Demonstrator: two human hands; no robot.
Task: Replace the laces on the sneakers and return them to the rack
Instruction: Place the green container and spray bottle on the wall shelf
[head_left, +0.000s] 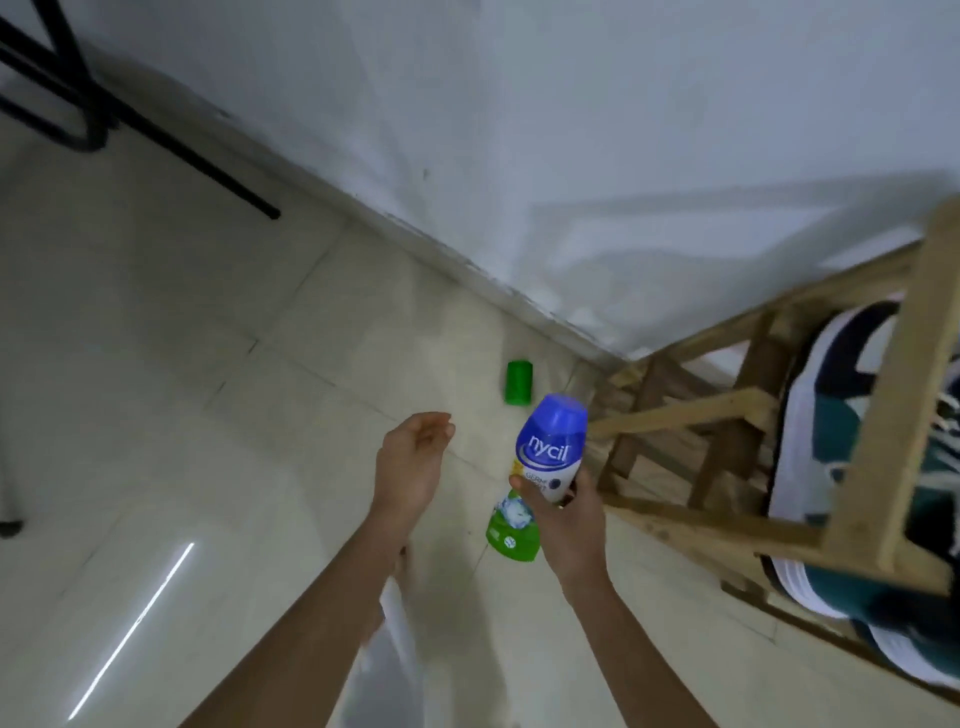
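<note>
A sneaker (826, 441) in white, dark blue and teal, with pale laces, sits on a wooden rack (878, 410) at the right. My right hand (569, 514) grips a powder bottle (553, 447) with a blue cap and the label "nycil", held just left of the rack. My left hand (415, 457) hovers over the floor to the left of the bottle, fingers loosely curled and holding nothing.
A green-and-white bottle (511, 530) lies on the tiled floor under my right hand. A green cap (518, 383) lies near the wall (519, 130). Black metal legs (78, 104) stand at the far left. A white cloth (395, 639) shows below my left forearm.
</note>
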